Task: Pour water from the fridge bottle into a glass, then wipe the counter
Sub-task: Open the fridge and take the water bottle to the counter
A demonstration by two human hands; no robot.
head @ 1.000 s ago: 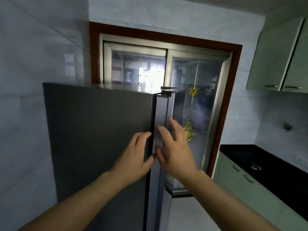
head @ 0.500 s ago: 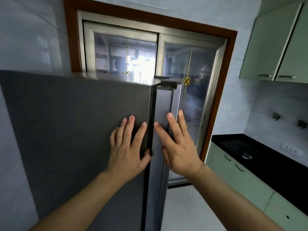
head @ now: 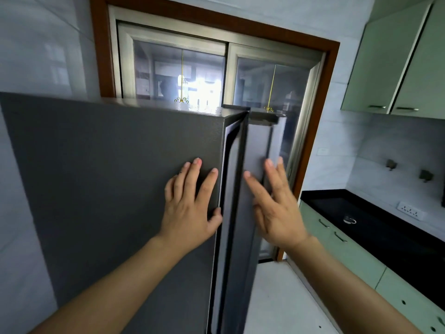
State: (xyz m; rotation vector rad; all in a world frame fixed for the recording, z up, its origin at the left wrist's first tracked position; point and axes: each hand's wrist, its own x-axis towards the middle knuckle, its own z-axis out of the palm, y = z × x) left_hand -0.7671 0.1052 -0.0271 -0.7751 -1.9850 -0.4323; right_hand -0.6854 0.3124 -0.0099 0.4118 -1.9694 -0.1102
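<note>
- Left hand (head: 190,213): no grip, palm flat on grey fridge door (head: 108,189), thumb at its edge.
- Right hand (head: 277,213): open, fingers straight at the right door (head: 257,145).
- Doors slightly ajar.
- Black table (head: 385,237) well apart, right.

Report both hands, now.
Left hand: open, fingers flat on the dark fridge panel, holding nothing.
Right hand: open, fingers straight against the fridge door, holding nothing.
</note>
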